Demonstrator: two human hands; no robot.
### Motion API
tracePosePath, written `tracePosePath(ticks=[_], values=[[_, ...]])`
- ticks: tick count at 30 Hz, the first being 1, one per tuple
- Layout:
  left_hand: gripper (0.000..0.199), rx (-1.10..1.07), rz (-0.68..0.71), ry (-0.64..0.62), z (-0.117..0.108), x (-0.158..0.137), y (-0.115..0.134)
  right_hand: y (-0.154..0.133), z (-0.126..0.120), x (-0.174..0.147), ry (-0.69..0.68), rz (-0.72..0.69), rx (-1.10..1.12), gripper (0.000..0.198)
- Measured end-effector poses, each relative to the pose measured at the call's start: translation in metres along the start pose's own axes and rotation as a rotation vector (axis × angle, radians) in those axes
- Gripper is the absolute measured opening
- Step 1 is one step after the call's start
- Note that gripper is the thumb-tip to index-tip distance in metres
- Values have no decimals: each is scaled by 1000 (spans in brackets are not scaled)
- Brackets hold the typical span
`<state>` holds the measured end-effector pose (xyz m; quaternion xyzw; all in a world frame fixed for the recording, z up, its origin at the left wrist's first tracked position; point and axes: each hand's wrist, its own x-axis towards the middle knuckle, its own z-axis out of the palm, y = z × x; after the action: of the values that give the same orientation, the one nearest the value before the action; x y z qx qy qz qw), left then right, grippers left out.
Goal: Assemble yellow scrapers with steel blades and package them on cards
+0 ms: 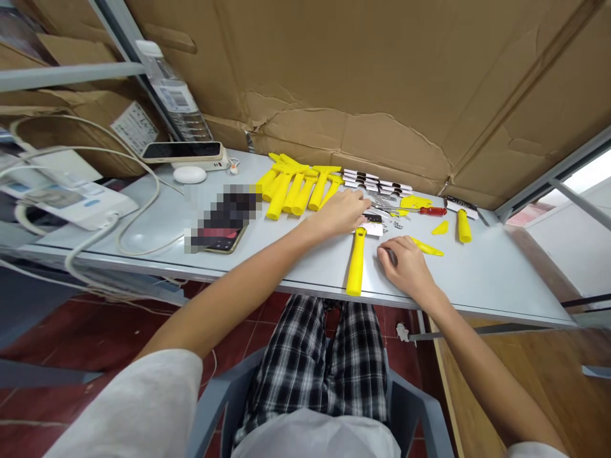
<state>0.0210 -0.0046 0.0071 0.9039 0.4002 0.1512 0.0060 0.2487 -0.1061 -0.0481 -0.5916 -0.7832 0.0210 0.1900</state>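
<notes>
- Currently, a yellow plastic tapered handle [354,267] is laid on the pale grey counter [501,267] between the two hands, butt toward the near edge.
- Left hand [344,211]: fingers bent, set over the handle's head end, beside a flat black-and-white piece [373,222]; whether anything is pinched cannot be told, fingertips partly hidden.
- Right hand [405,261]: loosely curled, rested on the counter just right of the handle, next to a long yellow plastic sliver-shaped piece [429,247]; whether anything is held inside cannot be told.
- Progress, as judged: midway. A cluster of yellow plastic T-shaped tools [286,191] is grouped at left, apparently done. The handle at the left hand is judged unfinished.
- Apparently left over: a short yellow plastic cylindrical handle [463,228] at far right, flat yellow plastic offcut-like pieces [416,201], small scattered metal bits [397,224], stacked black-and-white strips [360,178]. A screwdriver with a red translucent handle [433,211] is left lying, unheld.
- Labels: print is seen on the clear plastic bottle [188,121] and on a white paper label [135,130] stuck to brown cardboard; too small to be read. No brand can be made out.
</notes>
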Motion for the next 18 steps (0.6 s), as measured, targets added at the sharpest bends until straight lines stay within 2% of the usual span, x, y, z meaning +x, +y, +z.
tracePosePath(ticks=[2, 4, 7, 9, 12, 15, 18], values=[[37, -27, -11, 74, -7, -28, 10, 7, 4, -12, 31, -49, 1, 55], [41, -83, -65, 96, -5, -63, 17, 13, 7, -22, 10, -94, -28, 64], [48, -52, -170, 83, 11, -108, 23, 17, 10, -28, -88, -130, -95, 73], [54, 3, -191, 43, 23, -126, 24, 18, 10, -28, -143, -130, -132, 75], [63, 41, -238, -11, 32, -133, 27, 19, 9, -25, -186, -123, -159, 78], [65, 27, -259, -94, 29, -130, 31, 21, 8, -23, -207, -111, -168, 78], [68, 25, -262, -80, 27, -128, 32, 21, 9, -23, -188, -107, -163, 78]])
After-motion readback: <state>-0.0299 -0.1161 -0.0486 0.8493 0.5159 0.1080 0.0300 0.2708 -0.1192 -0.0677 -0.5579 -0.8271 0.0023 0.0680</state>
